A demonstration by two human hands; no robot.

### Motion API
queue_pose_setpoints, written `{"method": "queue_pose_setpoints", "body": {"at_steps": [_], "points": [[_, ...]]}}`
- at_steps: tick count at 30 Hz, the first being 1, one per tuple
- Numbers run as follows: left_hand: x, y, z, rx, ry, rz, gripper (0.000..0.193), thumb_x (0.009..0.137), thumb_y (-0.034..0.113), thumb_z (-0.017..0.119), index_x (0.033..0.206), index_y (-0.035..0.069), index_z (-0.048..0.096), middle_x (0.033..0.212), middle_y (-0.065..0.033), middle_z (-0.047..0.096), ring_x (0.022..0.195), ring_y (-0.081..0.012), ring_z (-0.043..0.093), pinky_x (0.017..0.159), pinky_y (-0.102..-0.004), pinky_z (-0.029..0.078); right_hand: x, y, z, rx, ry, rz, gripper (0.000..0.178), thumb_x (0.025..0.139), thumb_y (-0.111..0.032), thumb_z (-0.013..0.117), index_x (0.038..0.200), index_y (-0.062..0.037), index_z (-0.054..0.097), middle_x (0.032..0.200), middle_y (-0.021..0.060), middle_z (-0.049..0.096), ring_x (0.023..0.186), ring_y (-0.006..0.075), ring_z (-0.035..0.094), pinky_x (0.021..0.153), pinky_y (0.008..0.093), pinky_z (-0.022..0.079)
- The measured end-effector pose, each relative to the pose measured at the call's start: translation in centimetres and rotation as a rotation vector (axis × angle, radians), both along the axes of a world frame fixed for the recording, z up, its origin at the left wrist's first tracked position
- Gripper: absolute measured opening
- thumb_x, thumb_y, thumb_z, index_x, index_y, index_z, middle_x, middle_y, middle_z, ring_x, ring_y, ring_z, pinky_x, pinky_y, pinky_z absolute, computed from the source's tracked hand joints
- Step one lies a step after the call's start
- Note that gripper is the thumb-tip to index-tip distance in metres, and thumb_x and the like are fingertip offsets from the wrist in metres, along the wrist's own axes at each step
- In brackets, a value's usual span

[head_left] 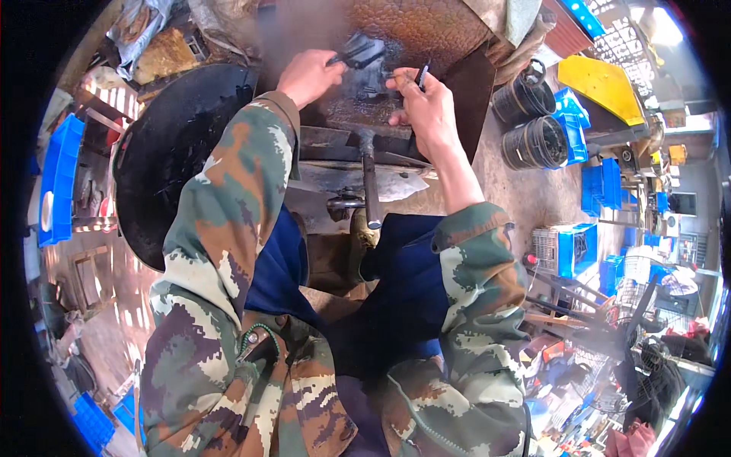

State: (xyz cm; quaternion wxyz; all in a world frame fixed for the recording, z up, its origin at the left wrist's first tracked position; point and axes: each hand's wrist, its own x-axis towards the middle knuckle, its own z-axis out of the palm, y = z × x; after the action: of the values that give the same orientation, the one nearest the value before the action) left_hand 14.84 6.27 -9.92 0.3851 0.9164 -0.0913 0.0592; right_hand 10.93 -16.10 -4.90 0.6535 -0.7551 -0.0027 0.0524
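A dark tool (364,55) points rightward.
The left hand (308,78) closes around its end; the right hand (432,110) pinches a slim piece (422,75), long axis forward.

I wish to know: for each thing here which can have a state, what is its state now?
Bare left hand: closed on a slim dark piece, blurred
Bare right hand: pinching a thin dark rod-like piece
Wide round black basin: open on top
Camouflage fabric right sleeve: drawn back, wrist uncovered
Nearer round black bucket: open on top
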Motion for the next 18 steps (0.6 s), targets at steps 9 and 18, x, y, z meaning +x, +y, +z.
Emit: {"method": "queue_pose_setpoints", "body": {"at_steps": [9, 18], "points": [[-4.1, -3.4, 5.7, -0.741, 0.438, -0.150, 0.029, 0.100, 0.028, 0.059, 0.110, 0.003, 0.070, 0.078, 0.0030, 0.064, 0.053, -0.0012, 0.035, 0.047, -0.0207, 0.025, -0.4, 1.8, 1.4, 0.429, -0.015, 0.051, 0.018, 0.101, -0.013, 0.059, 0.110, 0.0014, 0.064, 0.087, 0.0068, 0.067, 0.061, 0.0108, 0.059, 0.047, 0.0255, 0.041], [-1.3, -0.3, 2.5, -0.721, 0.453, 0.020, 0.027, 0.099, 0.026, 0.052, 0.103, 0.001, 0.063, 0.084, -0.0026, 0.066, 0.051, -0.0048, 0.037, 0.045, -0.0242, 0.027, -0.6, 0.3, 1.0, 0.308, -0.008, -0.027, 0.019, 0.100, -0.015, 0.061, 0.108, 0.0024, 0.064, 0.086, 0.0052, 0.059, 0.056, 0.0086, 0.045, 0.048, 0.0273, 0.041]]}}
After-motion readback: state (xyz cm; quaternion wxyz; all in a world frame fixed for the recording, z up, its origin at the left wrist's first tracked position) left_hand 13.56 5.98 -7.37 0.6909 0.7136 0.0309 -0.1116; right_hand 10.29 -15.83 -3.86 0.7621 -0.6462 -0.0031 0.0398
